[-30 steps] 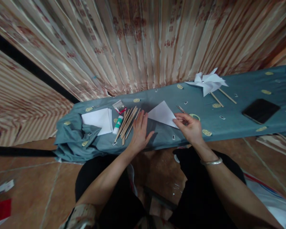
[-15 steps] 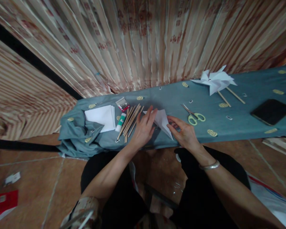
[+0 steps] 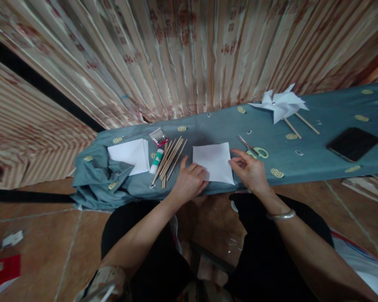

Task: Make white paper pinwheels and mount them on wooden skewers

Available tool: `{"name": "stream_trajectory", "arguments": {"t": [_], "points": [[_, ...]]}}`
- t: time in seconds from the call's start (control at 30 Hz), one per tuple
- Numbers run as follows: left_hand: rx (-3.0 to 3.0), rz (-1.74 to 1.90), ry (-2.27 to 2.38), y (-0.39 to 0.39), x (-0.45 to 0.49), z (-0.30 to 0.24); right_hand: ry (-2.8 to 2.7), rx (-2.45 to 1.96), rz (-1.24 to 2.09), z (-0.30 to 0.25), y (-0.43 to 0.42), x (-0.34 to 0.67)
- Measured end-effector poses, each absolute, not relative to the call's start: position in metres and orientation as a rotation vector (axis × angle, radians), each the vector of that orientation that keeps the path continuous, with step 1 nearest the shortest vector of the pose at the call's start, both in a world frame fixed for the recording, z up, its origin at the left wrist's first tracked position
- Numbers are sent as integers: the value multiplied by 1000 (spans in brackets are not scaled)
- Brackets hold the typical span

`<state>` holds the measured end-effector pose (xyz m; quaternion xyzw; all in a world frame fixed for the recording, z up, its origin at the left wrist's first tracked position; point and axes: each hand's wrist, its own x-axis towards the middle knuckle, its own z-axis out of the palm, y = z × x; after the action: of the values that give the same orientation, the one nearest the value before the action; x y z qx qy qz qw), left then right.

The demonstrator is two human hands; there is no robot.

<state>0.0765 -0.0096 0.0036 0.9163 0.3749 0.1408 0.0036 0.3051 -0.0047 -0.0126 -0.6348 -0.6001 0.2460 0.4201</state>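
A square sheet of white paper (image 3: 212, 161) lies unfolded on the blue-green cloth, with faint creases across it. My left hand (image 3: 190, 178) holds the sheet's near left corner under curled fingers, its thumb sticking up. At the right edge, my right hand (image 3: 247, 167) pinches the paper between thumb and fingertips. Green-handled scissors (image 3: 260, 152) lie just beyond my right hand, partly hidden by it. Left of my left hand is a bunch of thin wooden sticks (image 3: 170, 161), beside a green and white glue stick (image 3: 156, 162).
A small open box of metal pins (image 3: 159, 137) stands behind the glue stick. A stack of white paper (image 3: 130, 156) lies at the left. Farther right are white paper pinwheels (image 3: 283, 105) on sticks and a dark flat object (image 3: 353, 144). A striped curtain (image 3: 189, 58) hangs behind the bench.
The paper has gone from a folded triangle to an open square. My left hand has moved down to the near corner, fingers curling; my right hand remains at the right edge.
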Motion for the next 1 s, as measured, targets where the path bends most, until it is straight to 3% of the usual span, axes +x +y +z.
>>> {"name": "stream_trajectory", "arguments": {"t": [0.13, 0.33, 0.53, 0.83, 1.0], "points": [[2903, 382, 1199, -11, 85, 0, -1530, -1637, 669, -17, -5, 309], [2913, 429, 1162, -3, 80, -5, -2065, -1501, 13, -11, -12, 310], [2875, 546, 1084, 3, 63, -11, -2325, -1413, -115, -18, -21, 308], [2856, 507, 1072, -13, 53, -10, -2409, -1243, 81, -24, -29, 326], [2804, 444, 1056, -12, 57, -15, -2311, -1211, 406, -23, -29, 322]]}}
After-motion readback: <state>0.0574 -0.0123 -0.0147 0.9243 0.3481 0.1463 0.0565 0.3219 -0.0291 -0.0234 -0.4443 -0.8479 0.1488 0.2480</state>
